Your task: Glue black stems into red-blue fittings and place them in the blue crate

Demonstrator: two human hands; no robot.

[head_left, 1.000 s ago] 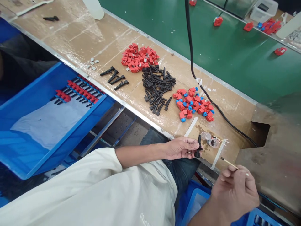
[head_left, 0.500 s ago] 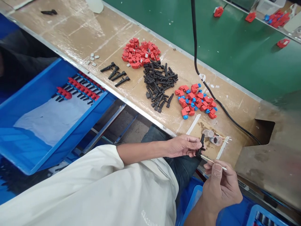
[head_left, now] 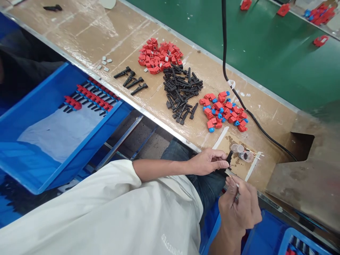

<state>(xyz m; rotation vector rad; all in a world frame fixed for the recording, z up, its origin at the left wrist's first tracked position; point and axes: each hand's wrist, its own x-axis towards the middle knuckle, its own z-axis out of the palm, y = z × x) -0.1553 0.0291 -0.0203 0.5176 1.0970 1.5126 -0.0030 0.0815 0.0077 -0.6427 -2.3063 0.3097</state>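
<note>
My left hand (head_left: 208,162) is closed on a black plastic part (head_left: 230,156) at the front edge of the bench, its upper end poking out past the fingers. My right hand (head_left: 240,202) pinches a thin cotton swab (head_left: 230,174), whose far end points at the lower part of the black piece. Whether the swab touches the piece is hard to make out. Just beyond the hands, two small clear cups (head_left: 245,156) sit on a stained patch of board, one with dark contents. Several wooden-stemmed swabs (head_left: 257,153) lie beside them.
On the bench (head_left: 87,46) lie piles of red parts (head_left: 159,55), black parts (head_left: 182,92) and red-and-blue parts (head_left: 224,111). A blue bin (head_left: 58,166) at left holds rows of assembled pieces. A black cable (head_left: 225,60) hangs down across the bench; a metal housing (head_left: 300,177) stands at right.
My right hand has drawn left and closer to my left hand, with the swab. The black part has turned slightly in my left hand. Red pieces on the green surface have shifted a little.
</note>
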